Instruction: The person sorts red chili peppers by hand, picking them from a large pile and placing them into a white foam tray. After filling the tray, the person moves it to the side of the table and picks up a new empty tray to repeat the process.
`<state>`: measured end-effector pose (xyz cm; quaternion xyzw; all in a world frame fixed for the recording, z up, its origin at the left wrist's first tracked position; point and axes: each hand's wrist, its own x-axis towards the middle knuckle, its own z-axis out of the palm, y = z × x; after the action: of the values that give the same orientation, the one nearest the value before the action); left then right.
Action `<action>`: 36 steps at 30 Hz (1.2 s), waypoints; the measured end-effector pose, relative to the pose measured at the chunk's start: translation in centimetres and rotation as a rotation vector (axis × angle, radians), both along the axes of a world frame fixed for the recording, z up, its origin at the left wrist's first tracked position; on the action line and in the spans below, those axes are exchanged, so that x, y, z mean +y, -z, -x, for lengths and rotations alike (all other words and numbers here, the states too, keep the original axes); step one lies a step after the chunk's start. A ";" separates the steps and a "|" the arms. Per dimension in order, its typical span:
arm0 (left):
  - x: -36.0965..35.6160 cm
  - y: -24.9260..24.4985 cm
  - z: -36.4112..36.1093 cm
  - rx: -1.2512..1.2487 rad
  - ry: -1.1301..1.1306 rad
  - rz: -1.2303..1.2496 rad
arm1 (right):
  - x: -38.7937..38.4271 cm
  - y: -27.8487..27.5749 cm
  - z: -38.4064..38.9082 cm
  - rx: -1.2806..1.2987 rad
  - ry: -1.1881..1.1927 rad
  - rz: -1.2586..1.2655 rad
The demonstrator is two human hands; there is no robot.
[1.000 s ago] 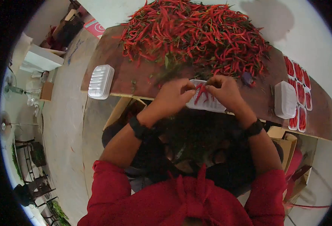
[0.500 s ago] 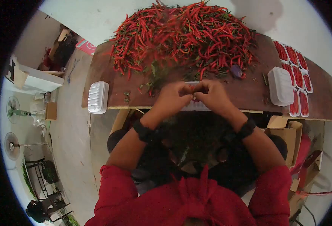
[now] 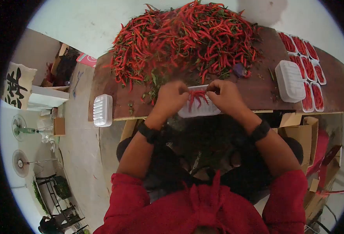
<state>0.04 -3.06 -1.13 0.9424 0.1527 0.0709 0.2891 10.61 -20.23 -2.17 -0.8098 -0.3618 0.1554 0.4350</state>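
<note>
A white tray (image 3: 200, 112) with some red chilies (image 3: 197, 98) in it sits at the table's near edge. My left hand (image 3: 172, 97) is at the tray's left side, its fingers drawn together; what they hold, if anything, is too small to make out. At the right rim is my right hand (image 3: 224, 94), thumb and fingertips closed near the chilies, its contents likewise unclear. Behind both hands lies a big heap of red chilies with green stems (image 3: 187, 39).
Stacked white trays (image 3: 291, 81) stand at the right and more (image 3: 103, 110) at the left edge. Several filled chili trays (image 3: 308, 70) lie at the far right. Cardboard boxes (image 3: 300, 136) are below the table. A purple object (image 3: 239, 70) lies by the heap.
My hands have moved apart from their meeting point above the tray, so the chilies in it now show. The whole view has shifted slightly.
</note>
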 end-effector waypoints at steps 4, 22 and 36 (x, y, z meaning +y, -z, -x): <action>-0.2 0.6 -0.6 -0.026 0.048 -0.068 | -0.5 -0.1 0.1 -0.025 -0.009 0.022; -0.2 1.1 -0.9 0.021 0.126 -0.206 | -0.3 -0.1 0.1 -0.029 -0.046 0.013; 2.6 -0.9 0.2 -0.036 -0.024 -0.161 | -0.3 -0.7 -0.5 0.005 -0.045 0.023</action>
<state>-0.14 -0.45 -0.20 0.9592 0.1528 0.1034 0.2141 11.14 -20.55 -1.45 -0.8060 -0.3770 0.1715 0.4230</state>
